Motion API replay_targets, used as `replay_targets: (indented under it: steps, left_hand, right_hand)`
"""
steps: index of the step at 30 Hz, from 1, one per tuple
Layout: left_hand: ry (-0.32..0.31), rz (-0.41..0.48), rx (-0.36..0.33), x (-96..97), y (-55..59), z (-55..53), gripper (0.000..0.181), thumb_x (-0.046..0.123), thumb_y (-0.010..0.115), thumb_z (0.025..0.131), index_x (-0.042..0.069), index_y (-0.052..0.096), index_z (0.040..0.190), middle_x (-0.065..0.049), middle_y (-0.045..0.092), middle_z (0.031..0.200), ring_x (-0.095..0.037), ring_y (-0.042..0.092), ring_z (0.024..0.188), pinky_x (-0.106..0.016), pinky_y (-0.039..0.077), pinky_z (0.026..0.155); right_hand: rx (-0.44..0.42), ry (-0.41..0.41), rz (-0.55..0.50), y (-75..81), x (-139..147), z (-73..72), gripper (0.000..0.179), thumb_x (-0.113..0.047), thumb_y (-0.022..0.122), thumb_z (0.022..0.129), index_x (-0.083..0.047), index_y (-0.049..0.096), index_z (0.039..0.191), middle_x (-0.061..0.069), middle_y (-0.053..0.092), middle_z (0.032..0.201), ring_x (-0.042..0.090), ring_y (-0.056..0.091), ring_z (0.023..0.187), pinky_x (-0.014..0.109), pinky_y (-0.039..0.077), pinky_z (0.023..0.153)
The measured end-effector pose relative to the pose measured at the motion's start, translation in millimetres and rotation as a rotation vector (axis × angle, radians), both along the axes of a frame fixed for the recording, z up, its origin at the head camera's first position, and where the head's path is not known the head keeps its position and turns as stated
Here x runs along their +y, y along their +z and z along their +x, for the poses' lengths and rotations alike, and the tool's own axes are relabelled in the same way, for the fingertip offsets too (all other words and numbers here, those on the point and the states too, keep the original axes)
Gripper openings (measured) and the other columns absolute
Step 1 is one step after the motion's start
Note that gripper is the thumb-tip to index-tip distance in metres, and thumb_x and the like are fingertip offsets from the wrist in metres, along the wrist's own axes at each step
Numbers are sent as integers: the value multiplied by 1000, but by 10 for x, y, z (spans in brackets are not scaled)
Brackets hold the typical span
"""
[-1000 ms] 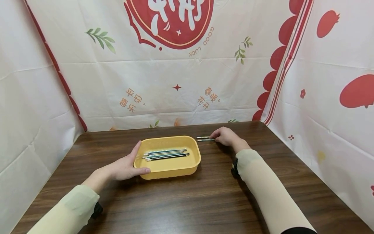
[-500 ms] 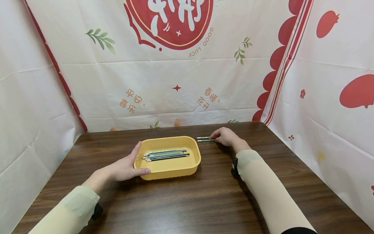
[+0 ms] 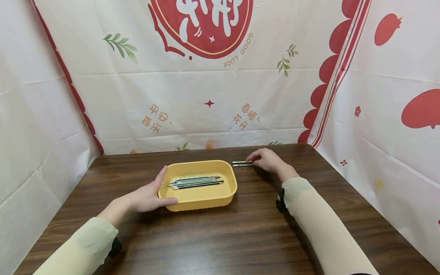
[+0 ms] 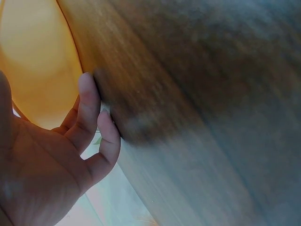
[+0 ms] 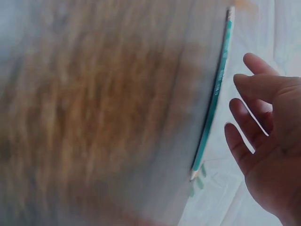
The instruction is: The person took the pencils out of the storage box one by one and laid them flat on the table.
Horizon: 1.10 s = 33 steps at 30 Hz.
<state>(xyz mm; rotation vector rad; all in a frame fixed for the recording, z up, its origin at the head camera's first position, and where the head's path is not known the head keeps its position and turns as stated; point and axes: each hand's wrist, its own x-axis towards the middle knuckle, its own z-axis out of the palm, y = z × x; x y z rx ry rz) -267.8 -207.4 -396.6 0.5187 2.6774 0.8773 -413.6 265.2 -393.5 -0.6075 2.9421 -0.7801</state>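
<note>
The yellow tray [image 3: 203,200] stands on the dark wooden table, with several pencils [image 3: 196,182] lying lengthwise inside it. My left hand [image 3: 148,196] grips its left end, thumb over the near rim and fingers along the outer side, as the left wrist view also shows. Two more pencils [image 3: 241,165] lie on the table just beyond the tray's right end. Over their right ends is my right hand [image 3: 266,159], fingers loosely bent. In the right wrist view a green pencil [image 5: 214,101] lies beside my right hand [image 5: 268,117], and nothing shows between the fingertips.
The wooden table [image 3: 213,240] reaches back to a white printed cloth [image 3: 199,88] hanging behind it. More cloth hangs on the left and right sides. A black device [image 3: 281,200] is strapped at the right wrist.
The right forearm has shifted slightly to the right, and the right fingertips sit a little higher by the two pencils. My left hand and the tray keep their places.
</note>
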Motion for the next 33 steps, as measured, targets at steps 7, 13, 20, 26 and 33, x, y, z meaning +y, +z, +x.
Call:
replay_targets:
  steps: [7, 13, 20, 26, 33]
  left_hand:
    - [-7, -7, 2, -1, 16, -13, 135, 69, 75, 96, 11, -20, 174, -35, 20, 178, -48, 42, 157, -66, 35, 127]
    - [-5, -11, -3, -10, 28, -16, 135, 69, 74, 96, 11, -19, 174, -35, 20, 178, -49, 42, 157, -67, 35, 126]
    - [-1, -10, 2, -11, 19, -8, 134, 69, 74, 96, 10, -18, 174, -36, 21, 177, -50, 42, 157, -67, 36, 126]
    - [0, -12, 3, -2, 29, 3, 134, 68, 74, 97, 11, -19, 174, -36, 21, 177, -50, 43, 156, -67, 36, 126]
    - [-1, -6, -11, 4, 41, 23, 132, 66, 74, 98, 12, -19, 174, -37, 23, 176, -50, 43, 156, -67, 36, 125]
  right_hand:
    - [20, 36, -129, 180, -128, 193, 28, -6, 66, 107, -7, 78, 132, 16, 77, 129, 30, 69, 117, 50, 57, 103]
    - [24, 104, -208, 352, -402, 422, 29, -8, 67, 107, -3, 76, 135, 20, 78, 127, 27, 72, 111, 40, 58, 95]
    - [24, 194, -268, 445, -763, 607, 26, -11, 70, 105, -8, 79, 129, 11, 79, 120, 20, 70, 102, 34, 56, 90]
    - [-1, 249, -282, 414, -1076, 670, 25, -12, 71, 105, -11, 80, 128, 10, 79, 119, 17, 67, 99, 31, 54, 87]
    - [-33, 332, -261, 328, -1423, 707, 24, -11, 72, 105, -9, 79, 129, 10, 80, 121, 14, 69, 100, 30, 57, 89]
